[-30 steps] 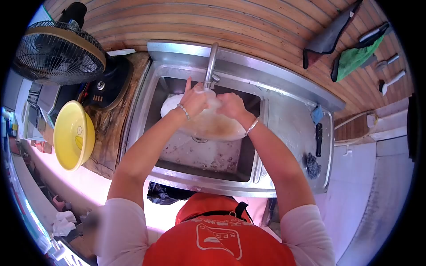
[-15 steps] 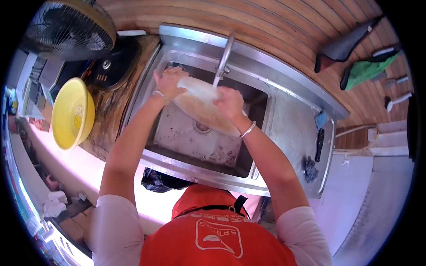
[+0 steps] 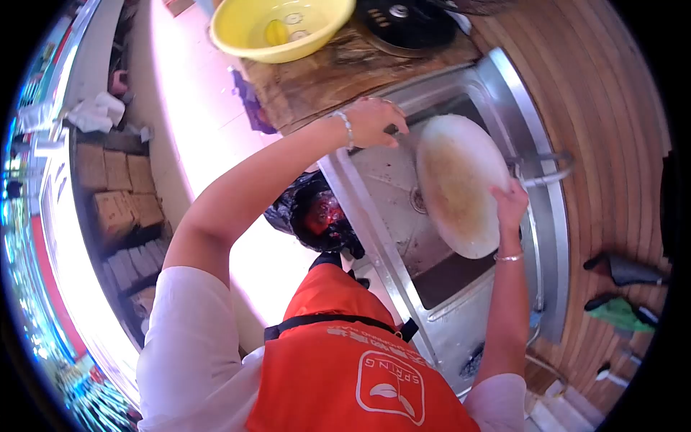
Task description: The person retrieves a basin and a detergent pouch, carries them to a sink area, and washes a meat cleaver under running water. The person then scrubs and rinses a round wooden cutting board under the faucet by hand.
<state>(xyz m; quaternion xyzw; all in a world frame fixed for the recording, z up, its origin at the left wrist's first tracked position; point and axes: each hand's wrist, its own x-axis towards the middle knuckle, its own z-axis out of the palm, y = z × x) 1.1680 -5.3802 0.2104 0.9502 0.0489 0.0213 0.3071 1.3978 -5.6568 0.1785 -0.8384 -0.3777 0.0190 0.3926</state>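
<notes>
- There sat the yellow basin (image 3: 277,52) on the wooden counter (image 3: 320,90)!
- Then a black bag (image 3: 286,205) gaped, red inside, beside the sink (image 3: 373,230).
- My left hand (image 3: 378,122) hung over the sink's corner, fingers curled; pinching anything? I couldn't tell!
- The white oval plate (image 3: 461,194), brown-stained across its middle, hung over the sink.
- My right hand (image 3: 511,205) had its rim pinched, near the curved tap (image 3: 565,167)!

My dish (image 3: 463,183) is white with a brownish middle, my apron (image 3: 324,385) red with white print, the basin (image 3: 284,53) yellow.
</notes>
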